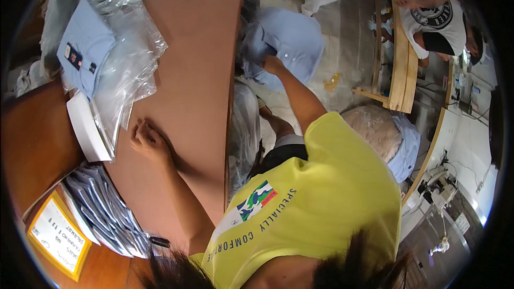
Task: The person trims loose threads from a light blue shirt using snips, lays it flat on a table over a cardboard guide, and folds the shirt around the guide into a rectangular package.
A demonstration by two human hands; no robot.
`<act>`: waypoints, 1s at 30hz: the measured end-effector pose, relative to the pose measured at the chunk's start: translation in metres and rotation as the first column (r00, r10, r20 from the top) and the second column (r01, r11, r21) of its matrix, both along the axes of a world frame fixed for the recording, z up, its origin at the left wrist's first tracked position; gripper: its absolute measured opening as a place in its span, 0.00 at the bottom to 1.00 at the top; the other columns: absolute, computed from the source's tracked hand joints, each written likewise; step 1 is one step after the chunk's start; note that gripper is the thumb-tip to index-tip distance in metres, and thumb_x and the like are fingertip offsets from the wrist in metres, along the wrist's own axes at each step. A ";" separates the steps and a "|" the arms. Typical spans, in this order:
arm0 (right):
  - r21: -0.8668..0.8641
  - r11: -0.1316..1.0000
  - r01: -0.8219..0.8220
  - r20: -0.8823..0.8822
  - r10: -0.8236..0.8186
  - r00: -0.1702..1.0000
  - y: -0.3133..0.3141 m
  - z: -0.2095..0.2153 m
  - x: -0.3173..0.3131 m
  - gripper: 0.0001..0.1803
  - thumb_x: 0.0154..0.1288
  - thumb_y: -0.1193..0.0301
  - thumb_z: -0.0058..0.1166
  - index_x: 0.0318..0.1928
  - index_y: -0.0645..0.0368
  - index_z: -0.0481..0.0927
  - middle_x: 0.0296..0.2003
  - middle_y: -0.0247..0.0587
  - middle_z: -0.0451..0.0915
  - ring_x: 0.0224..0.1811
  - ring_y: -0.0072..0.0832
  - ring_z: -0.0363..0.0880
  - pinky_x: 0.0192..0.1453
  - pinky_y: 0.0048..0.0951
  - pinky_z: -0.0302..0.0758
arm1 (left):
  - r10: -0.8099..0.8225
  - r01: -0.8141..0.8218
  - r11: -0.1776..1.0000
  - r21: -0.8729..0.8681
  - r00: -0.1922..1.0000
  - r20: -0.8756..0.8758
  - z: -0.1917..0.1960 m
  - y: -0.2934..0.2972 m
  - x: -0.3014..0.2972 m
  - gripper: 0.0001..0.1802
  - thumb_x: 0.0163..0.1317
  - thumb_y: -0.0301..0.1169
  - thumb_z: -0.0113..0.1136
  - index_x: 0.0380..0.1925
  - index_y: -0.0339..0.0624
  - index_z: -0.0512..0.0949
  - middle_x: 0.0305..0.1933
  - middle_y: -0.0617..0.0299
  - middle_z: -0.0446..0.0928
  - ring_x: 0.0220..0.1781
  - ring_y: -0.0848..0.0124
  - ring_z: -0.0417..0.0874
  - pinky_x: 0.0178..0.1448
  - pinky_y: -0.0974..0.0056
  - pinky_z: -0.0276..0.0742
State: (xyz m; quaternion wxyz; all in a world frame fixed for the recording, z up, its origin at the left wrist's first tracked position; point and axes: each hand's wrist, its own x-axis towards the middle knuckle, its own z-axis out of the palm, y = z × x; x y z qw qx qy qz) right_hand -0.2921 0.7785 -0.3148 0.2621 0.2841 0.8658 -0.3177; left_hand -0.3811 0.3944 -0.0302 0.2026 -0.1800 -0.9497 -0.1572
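Dark hair and a yellow short-sleeved t-shirt (321,192) of the wearer fill the lower edge. Right hand (272,64) reaches out past the desk edge, fingers closed on a light blue button-up cotton shirt (289,40), which hangs crumpled just beyond the desk's far right edge, over the floor. Left hand (145,140) rests on the brown flat-topped desk (198,75), fingers curled in loosely, holding nothing visible. Just beside the left hand: a folded light blue shirt in a clear plastic bag (88,51), with a white cardboard sheet (85,128) under it. Nearer, a stack of grey bagged garments (104,208) and a yellow-bordered paper label (56,235). Another person in a white printed t-shirt (433,21) sits far off by a wooden bench (401,64). Risk, as a judgement: the shirt is pinched at one spot only, so it could slip to the floor or drag and crease on the desk edge.
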 end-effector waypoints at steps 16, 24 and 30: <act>-0.726 0.418 -0.546 -0.669 -0.244 0.702 -0.047 0.494 0.119 0.27 0.53 0.73 0.61 0.54 0.56 0.66 0.46 0.37 0.70 0.48 0.25 0.70 0.48 0.24 0.69 | -0.819 0.277 0.514 0.812 0.439 0.369 0.098 0.134 0.129 0.23 0.47 0.22 0.55 0.47 0.35 0.69 0.46 0.50 0.73 0.50 0.57 0.74 0.56 0.58 0.68; -0.256 0.451 -0.855 -0.866 0.285 0.410 -0.122 0.396 0.084 0.47 0.48 0.70 0.61 0.67 0.59 0.49 0.66 0.48 0.53 0.67 0.35 0.52 0.69 0.36 0.52 | -0.848 0.241 0.221 0.945 0.527 0.064 0.208 0.000 0.206 0.21 0.55 0.28 0.51 0.50 0.34 0.68 0.48 0.53 0.73 0.51 0.62 0.73 0.57 0.59 0.68; -0.305 0.176 -0.936 -0.711 0.611 0.347 -0.240 0.351 0.051 0.18 0.44 0.74 0.58 0.41 0.62 0.77 0.40 0.47 0.79 0.42 0.34 0.75 0.48 0.33 0.69 | -0.470 0.476 0.658 0.584 0.865 -0.175 0.266 -0.097 0.188 0.24 0.58 0.31 0.48 0.55 0.35 0.66 0.53 0.51 0.72 0.55 0.61 0.72 0.61 0.59 0.66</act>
